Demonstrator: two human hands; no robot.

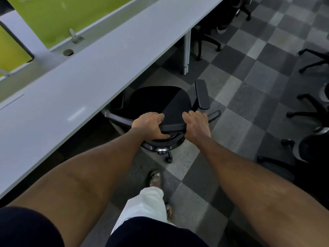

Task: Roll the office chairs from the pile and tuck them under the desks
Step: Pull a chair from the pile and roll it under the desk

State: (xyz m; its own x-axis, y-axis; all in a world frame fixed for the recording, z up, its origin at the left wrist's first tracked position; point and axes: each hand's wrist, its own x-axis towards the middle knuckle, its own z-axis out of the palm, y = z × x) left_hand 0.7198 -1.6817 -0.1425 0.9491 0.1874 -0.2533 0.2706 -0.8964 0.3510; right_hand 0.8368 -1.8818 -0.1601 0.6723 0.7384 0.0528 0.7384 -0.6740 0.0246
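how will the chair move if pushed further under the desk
The chair likely rolls easily: a caster shows under its base. Gripped high at the backrest by left hand and right hand, it may swivel. The carpet may drag slightly.

A single wide-angle camera worn on the person's head looks forward and steeply down along both bare forearms, near enough that the arms fill the lower frame. The left hand (149, 125) and right hand (196, 126) sit near centre on an office chair (160, 102). The desk (89, 82) slants across the left, with checkered floor (258, 86) to the right.
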